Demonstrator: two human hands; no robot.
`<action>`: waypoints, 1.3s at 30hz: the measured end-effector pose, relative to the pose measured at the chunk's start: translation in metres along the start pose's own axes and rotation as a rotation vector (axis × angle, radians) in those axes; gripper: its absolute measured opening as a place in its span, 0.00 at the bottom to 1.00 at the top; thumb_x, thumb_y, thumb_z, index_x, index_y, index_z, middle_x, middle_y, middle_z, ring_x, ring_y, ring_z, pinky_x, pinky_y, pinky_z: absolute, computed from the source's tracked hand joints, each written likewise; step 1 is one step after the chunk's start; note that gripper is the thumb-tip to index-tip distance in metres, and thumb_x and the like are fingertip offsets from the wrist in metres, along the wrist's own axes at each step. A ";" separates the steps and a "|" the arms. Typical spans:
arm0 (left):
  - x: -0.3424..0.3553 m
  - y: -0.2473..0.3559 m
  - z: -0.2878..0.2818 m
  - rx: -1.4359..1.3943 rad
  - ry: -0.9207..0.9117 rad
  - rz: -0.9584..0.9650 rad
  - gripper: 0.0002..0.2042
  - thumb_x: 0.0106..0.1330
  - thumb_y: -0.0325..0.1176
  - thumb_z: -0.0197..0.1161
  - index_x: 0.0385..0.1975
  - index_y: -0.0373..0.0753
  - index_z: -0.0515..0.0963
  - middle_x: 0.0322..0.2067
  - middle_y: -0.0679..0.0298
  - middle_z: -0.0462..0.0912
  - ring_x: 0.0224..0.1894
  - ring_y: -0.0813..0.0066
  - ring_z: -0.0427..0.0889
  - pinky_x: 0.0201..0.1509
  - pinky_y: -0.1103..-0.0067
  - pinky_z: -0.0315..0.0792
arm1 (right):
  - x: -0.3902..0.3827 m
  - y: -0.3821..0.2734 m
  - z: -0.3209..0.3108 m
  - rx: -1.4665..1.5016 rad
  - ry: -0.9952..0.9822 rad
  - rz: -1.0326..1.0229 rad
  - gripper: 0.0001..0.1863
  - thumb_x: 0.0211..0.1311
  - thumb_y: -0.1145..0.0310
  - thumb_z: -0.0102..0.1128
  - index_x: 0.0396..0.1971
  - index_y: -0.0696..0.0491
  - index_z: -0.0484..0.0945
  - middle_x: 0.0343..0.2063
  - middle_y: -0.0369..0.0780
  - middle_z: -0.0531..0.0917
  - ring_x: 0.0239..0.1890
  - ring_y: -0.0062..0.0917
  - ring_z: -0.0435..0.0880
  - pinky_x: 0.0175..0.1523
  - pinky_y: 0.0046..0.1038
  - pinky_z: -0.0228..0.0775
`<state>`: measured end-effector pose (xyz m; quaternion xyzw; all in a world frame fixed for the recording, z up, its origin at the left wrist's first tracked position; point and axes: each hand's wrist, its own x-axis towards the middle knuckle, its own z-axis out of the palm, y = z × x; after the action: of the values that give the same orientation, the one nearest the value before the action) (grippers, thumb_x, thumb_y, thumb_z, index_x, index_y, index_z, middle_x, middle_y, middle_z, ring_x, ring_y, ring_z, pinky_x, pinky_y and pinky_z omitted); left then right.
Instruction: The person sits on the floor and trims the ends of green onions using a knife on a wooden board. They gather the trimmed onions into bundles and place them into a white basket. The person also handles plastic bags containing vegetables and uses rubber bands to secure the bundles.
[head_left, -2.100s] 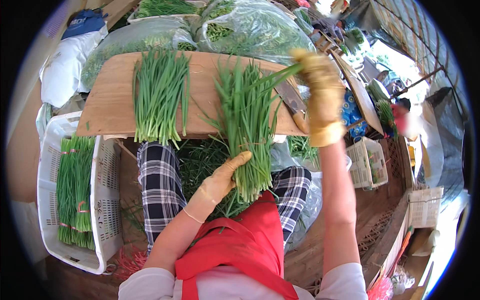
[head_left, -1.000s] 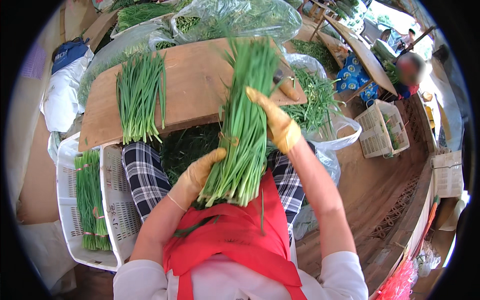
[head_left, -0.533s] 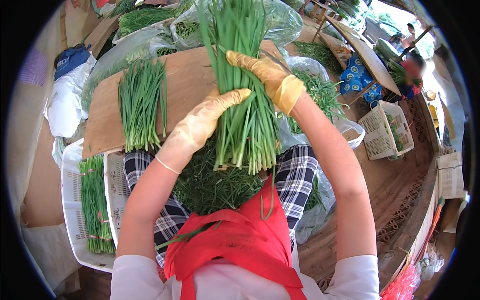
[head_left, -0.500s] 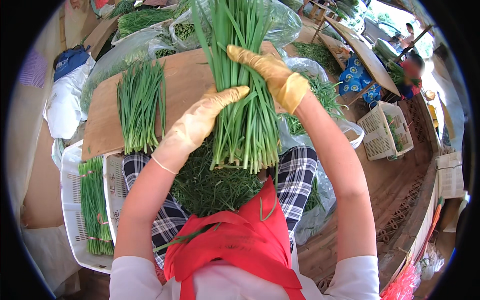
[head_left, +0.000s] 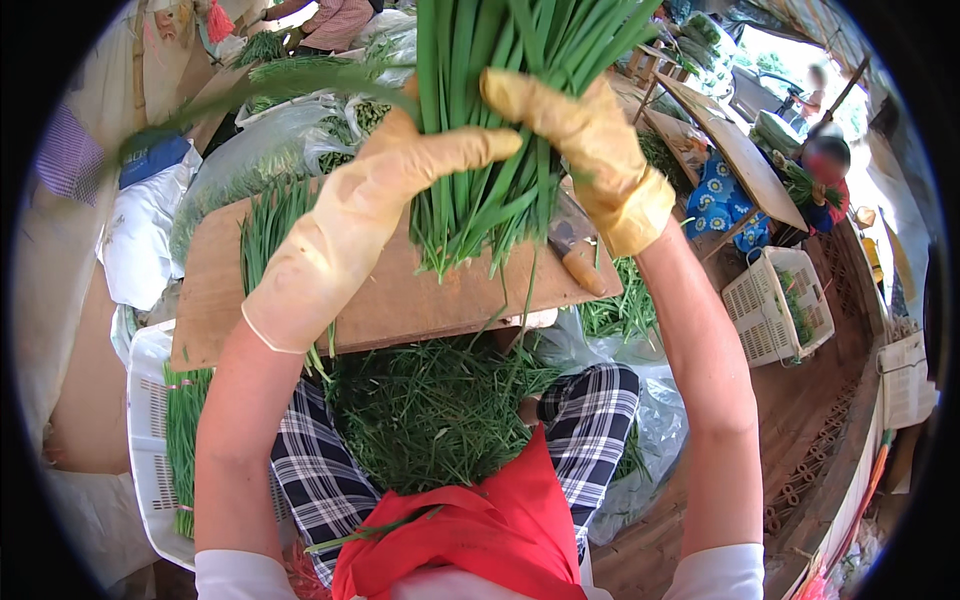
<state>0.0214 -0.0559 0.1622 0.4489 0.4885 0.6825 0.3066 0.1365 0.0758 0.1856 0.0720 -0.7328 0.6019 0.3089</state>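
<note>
Both my hands, in pale yellow rubber gloves, grip a thick bunch of green garlic chives (head_left: 470, 200) held up above a wooden board (head_left: 430, 305). My left hand (head_left: 375, 190) wraps the bunch from the left, thumb across its front. From the right, my right hand (head_left: 590, 140) closes round it higher up. The cut ends point down toward me, and the leaf tips run out of view at the top. A second pile of chives (head_left: 265, 225) lies on the board's left side, partly behind my left arm. A wooden-handled knife (head_left: 580, 268) rests at the board's right.
Left of my knees stands a white plastic crate (head_left: 150, 450) with banded chive bundles. Loose trimmings (head_left: 430, 420) heap between my legs. Another white crate (head_left: 765, 310) sits at the right. Other people are beyond: one near a tilted wooden table (head_left: 735, 150), others at the far left and far right.
The bunch has been raised and moved away from me, both hands still around it. The knife and the board's near edge have come into view. One long leaf now sticks out to the left, blurred.
</note>
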 end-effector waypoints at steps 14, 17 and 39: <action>0.045 -0.137 -0.041 -0.189 0.102 0.107 0.41 0.49 0.25 0.76 0.65 0.39 0.61 0.56 0.62 0.74 0.58 0.69 0.73 0.62 0.75 0.68 | -0.007 0.099 0.010 0.112 0.270 0.230 0.34 0.49 0.73 0.76 0.57 0.54 0.69 0.46 0.36 0.82 0.47 0.22 0.81 0.53 0.27 0.75; 0.037 -0.125 -0.022 -0.189 0.154 0.149 0.37 0.54 0.23 0.72 0.65 0.39 0.62 0.56 0.63 0.74 0.57 0.71 0.73 0.62 0.76 0.68 | -0.005 0.105 0.012 0.115 0.348 0.210 0.24 0.55 0.76 0.69 0.53 0.53 0.74 0.44 0.35 0.83 0.46 0.21 0.81 0.51 0.26 0.75; -0.015 -0.082 -0.038 0.764 0.059 -0.273 0.36 0.56 0.43 0.71 0.64 0.37 0.66 0.60 0.55 0.71 0.64 0.64 0.69 0.68 0.70 0.62 | -0.089 0.298 0.136 -1.706 -0.035 -0.491 0.06 0.56 0.67 0.54 0.32 0.49 0.78 0.25 0.38 0.76 0.29 0.27 0.73 0.31 0.34 0.66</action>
<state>-0.0088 -0.0558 0.0761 0.4419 0.7706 0.4175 0.1914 0.0157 0.0048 -0.1236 -0.0184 -0.9004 -0.2337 0.3666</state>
